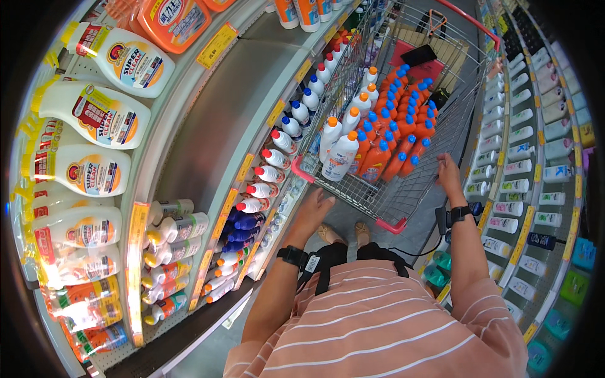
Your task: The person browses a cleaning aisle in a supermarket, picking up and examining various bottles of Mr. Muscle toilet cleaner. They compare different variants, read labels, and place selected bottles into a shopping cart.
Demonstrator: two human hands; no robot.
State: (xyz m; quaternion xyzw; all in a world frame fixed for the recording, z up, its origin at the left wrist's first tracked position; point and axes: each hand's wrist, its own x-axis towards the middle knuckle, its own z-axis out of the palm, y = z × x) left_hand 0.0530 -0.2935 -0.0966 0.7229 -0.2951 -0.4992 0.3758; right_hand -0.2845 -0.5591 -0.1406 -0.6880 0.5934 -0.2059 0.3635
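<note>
A wire shopping cart point(347, 191) with red plastic corners and a red handle stands in front of me. Inside, orange bottles with blue caps point(376, 160) stand in rows beside several white bottles with orange caps point(341, 156). My left hand point(312, 211) is near the cart's front left corner, thumb apart from the fingers, holding nothing visible. On the other side, my right hand point(448, 175) hangs just outside the cart's right wire wall with its fingers loosely bent. Nothing shows in it, and contact with the wires is unclear.
Left, a store shelf holds white spray bottles point(101, 115), red-capped white bottles point(270, 174) and blue bottles point(243, 236). Behind the cart's load lie a dark phone point(419, 55) and a cardboard box point(453, 59). Shelves of toiletry bottles point(515, 167) line the right side.
</note>
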